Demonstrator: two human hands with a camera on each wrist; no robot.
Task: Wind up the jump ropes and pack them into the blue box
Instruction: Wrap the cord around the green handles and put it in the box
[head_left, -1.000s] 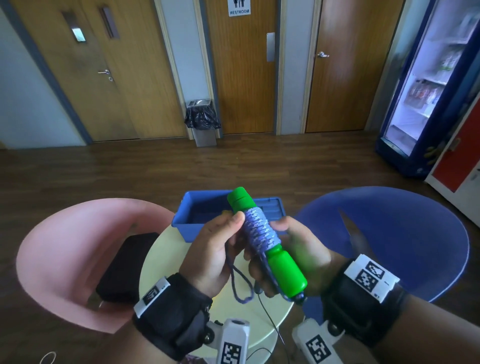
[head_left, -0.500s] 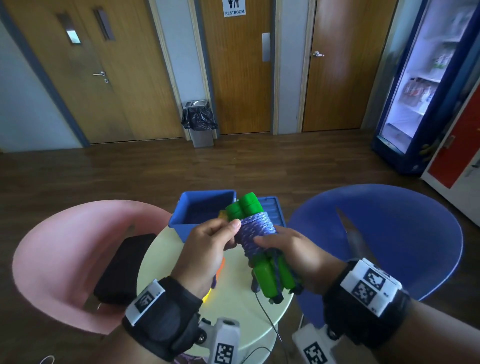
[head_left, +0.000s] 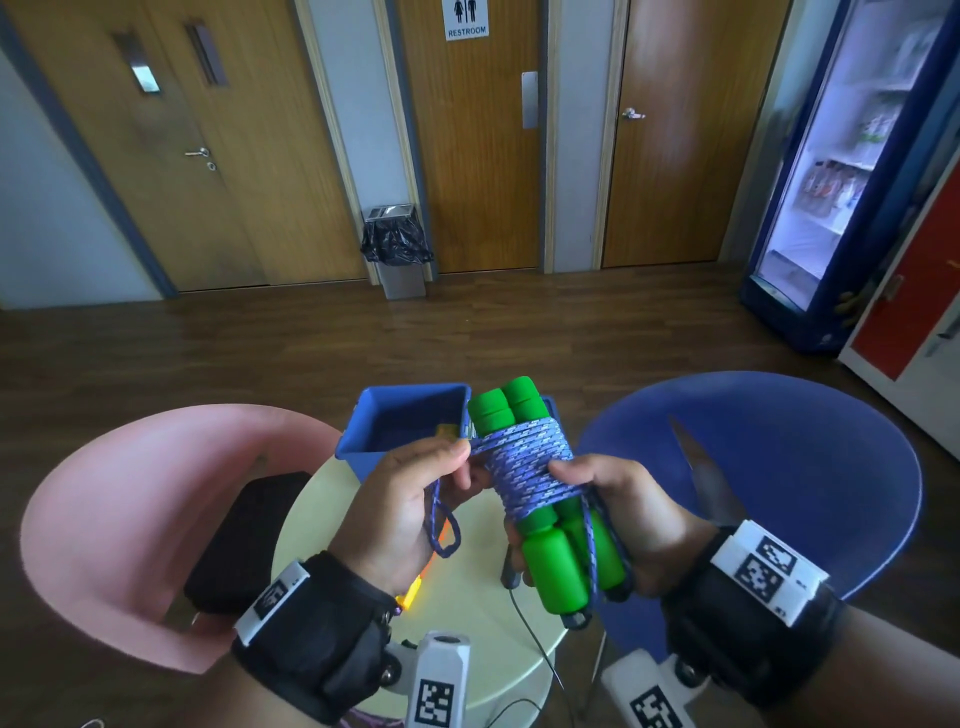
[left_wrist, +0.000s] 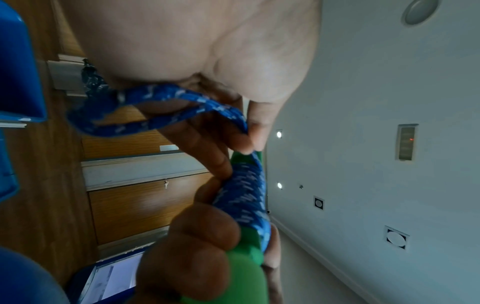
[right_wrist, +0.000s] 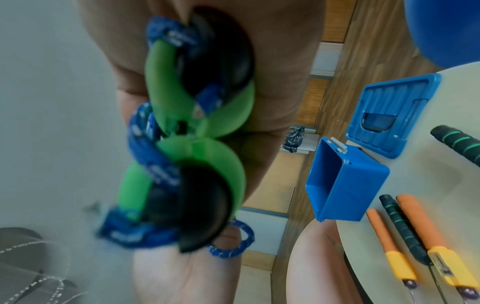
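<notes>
A jump rope with two green handles (head_left: 561, 551) side by side and blue patterned cord (head_left: 530, 467) wound round their middle is held above the round table. My right hand (head_left: 613, 519) grips the handles, thumb on the coils. My left hand (head_left: 415, 499) pinches a short loose loop of the cord (head_left: 441, 525) (left_wrist: 155, 111) beside the coils. The open blue box (head_left: 410, 421) (right_wrist: 345, 181) stands on the table behind the hands. The handles' black end caps (right_wrist: 197, 205) face the right wrist camera.
The blue lid (right_wrist: 392, 115) lies next to the box. More ropes with orange-and-yellow handles (right_wrist: 426, 232) and black-and-green handles (right_wrist: 400, 224) lie on the pale round table (head_left: 467, 613). A pink chair (head_left: 145, 519) stands on the left, a blue chair (head_left: 810, 467) on the right.
The bundle turned from one handle showing to both handles side by side. My left hand went from gripping the coils to pinching the loose loop, which has become shorter.
</notes>
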